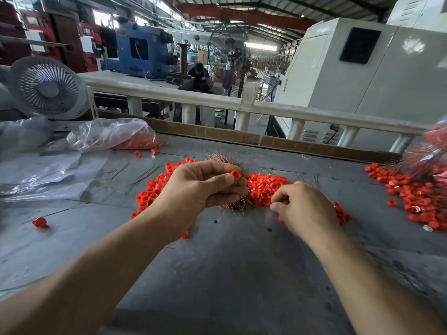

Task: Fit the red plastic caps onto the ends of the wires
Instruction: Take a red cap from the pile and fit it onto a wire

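Even daylight over my workbench, wide-angle view.
Windows (104, 18) behind glare white; the railing (217, 99) bows with lens distortion; the capped bundle (435, 139) at right edge blurs.

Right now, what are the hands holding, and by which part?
Left hand pinches one red cap by its side wall at the fingertips. Right hand has curled fingers; whether they pinch a wire cannot be told.

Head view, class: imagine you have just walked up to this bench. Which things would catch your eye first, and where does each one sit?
First, the pile of red caps at the middle of the grey table, right behind both hands. The left hand pinches a single red cap over a bundle of copper wires, while the right hand curls at the pile's edge. A second heap of caps lies at the far right.
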`<action>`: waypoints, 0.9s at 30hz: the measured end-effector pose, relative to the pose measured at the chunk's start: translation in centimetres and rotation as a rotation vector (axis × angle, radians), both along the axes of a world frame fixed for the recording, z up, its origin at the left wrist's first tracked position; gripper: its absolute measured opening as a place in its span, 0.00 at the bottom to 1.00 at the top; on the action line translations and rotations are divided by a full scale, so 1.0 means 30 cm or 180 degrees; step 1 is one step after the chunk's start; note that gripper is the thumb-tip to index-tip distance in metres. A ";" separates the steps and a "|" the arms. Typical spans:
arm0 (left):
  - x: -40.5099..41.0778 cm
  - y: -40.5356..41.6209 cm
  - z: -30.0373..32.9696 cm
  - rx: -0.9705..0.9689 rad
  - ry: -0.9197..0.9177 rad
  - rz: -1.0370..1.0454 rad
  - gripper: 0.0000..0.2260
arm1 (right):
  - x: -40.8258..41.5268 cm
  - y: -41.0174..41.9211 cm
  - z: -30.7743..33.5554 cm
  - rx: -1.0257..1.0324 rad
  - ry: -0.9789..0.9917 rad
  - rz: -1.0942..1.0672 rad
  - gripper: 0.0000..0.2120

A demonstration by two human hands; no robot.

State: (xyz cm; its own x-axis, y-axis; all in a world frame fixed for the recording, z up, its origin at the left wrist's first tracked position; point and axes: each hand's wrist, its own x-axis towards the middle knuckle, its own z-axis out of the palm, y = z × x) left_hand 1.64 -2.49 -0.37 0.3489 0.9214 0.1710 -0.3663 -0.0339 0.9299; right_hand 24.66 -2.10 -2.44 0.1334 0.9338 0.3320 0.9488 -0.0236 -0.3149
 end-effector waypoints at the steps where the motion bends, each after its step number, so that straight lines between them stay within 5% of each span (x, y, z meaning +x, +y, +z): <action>1: -0.001 -0.001 0.000 0.0010 0.0021 -0.0001 0.12 | -0.002 0.001 -0.001 -0.0008 -0.0071 0.0004 0.07; 23: 0.001 -0.002 -0.002 0.0099 0.0172 -0.0004 0.13 | -0.046 -0.035 0.020 0.0082 -0.0234 0.0193 0.05; 27: 0.003 -0.002 -0.002 0.0087 0.0128 0.0026 0.11 | -0.050 -0.037 0.028 0.0430 0.0626 0.0331 0.06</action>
State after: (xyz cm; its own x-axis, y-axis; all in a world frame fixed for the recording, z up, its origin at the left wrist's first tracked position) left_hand 1.74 -2.56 -0.43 0.3485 0.9194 0.1821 -0.3283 -0.0623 0.9425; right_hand 23.16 -3.22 -1.59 0.1134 0.8948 0.4318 0.8642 0.1256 -0.4872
